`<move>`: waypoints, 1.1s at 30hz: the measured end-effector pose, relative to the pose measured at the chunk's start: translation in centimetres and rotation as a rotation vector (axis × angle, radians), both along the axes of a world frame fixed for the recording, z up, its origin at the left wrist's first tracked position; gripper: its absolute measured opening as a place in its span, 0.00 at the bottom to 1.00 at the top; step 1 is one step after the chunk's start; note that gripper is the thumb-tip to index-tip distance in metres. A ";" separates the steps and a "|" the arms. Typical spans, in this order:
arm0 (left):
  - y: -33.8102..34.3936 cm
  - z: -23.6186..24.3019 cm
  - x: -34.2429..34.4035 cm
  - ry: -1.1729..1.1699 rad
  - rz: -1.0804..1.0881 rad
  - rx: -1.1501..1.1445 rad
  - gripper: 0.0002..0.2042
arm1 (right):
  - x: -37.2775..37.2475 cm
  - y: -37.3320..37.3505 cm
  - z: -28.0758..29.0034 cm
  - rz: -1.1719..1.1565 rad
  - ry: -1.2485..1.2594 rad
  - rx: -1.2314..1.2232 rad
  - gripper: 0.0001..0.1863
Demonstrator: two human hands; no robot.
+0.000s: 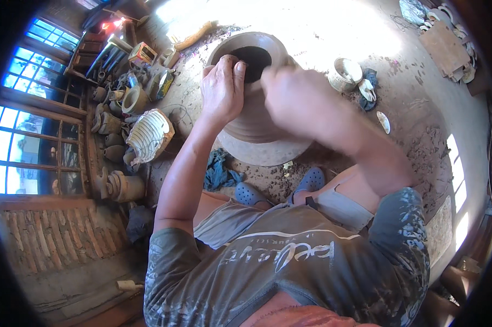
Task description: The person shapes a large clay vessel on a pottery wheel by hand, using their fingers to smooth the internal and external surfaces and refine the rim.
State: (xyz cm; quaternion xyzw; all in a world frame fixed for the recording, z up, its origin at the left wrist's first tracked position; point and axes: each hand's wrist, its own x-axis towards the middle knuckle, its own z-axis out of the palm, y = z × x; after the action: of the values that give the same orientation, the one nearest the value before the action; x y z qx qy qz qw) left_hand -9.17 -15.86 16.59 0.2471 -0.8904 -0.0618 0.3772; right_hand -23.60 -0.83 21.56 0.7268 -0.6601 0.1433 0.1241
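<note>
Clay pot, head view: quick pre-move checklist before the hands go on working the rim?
1. Left hand on the rim of the large brown clay pot: ok, fingers curl over the lip.
2. Right hand contact with the rim: cannot tell, motion-blurred.
3. Pot seated on the round grey wheel disc: ok, upright and roughly centred.
4. Dark pot mouth free of tools: ok as far as visible.
5. Small pale round bowl apart from the pot: ok, on the floor to the right.
6. Blue clogs clear of the disc: ok, just below its edge.
</note>
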 end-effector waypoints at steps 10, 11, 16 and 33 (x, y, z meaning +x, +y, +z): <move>0.1 0.5 -0.8 -0.043 0.012 -0.002 0.11 | -14.0 -11.0 -0.5 0.072 0.001 0.181 0.21; 0.1 0.5 -1.0 -0.043 0.012 -0.002 0.11 | -14.4 -11.7 -0.7 0.090 -0.011 0.190 0.21; 0.3 0.4 -1.2 -0.055 0.062 -0.006 0.12 | -13.8 -9.6 -0.1 0.157 0.025 0.226 0.18; 7.5 2.2 4.6 0.012 -0.222 0.322 0.15 | 1.2 6.7 -6.7 0.295 -0.839 -0.484 0.22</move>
State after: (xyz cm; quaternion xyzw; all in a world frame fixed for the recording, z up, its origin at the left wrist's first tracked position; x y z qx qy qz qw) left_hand -4.59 -8.36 18.76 0.2043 -0.8886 -0.2459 0.3290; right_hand -22.44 5.85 14.84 0.6425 -0.4911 0.5881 -0.0085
